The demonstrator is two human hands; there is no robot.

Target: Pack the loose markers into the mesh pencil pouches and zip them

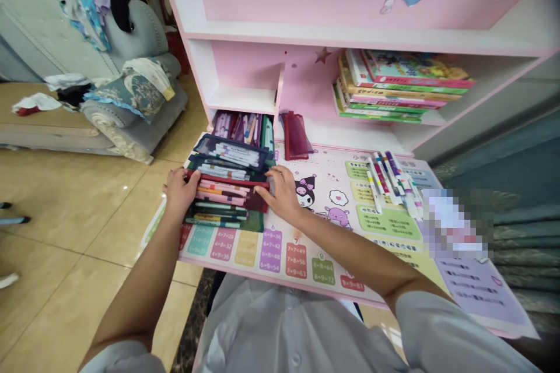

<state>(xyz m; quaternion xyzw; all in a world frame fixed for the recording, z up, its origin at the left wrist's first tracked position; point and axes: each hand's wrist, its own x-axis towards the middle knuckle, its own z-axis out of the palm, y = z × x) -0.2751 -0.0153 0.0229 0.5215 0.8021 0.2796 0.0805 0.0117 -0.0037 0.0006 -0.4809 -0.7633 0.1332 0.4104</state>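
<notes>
So, left hand (181, 191): fingers curl over the left edge of the stack of pencil cases (228, 186), gripping it.
Right hand (282, 193): fingers nearly straight, pressed against the stack's right side; cannot tell if it has firm hold.
Arms: both reach forward from white sleeves, wrists low, elbows wide.
Stack: on the desk mat (336, 239), near its left edge, full of pens, red and navy cases showing.
Writing: the mat's times tables read "7×7=49", "6×9=54", "9×9=81"; a Kuromi cartoon (306, 193) sits beside the right hand.
Room: open mat right of that hand, up to the loose marker pens (388, 183); little mat left of the stack.
Farther: a red mesh pouch (296, 136), books (394, 86) on the pink shelf (350, 38), a gray sofa (105, 70).
</notes>
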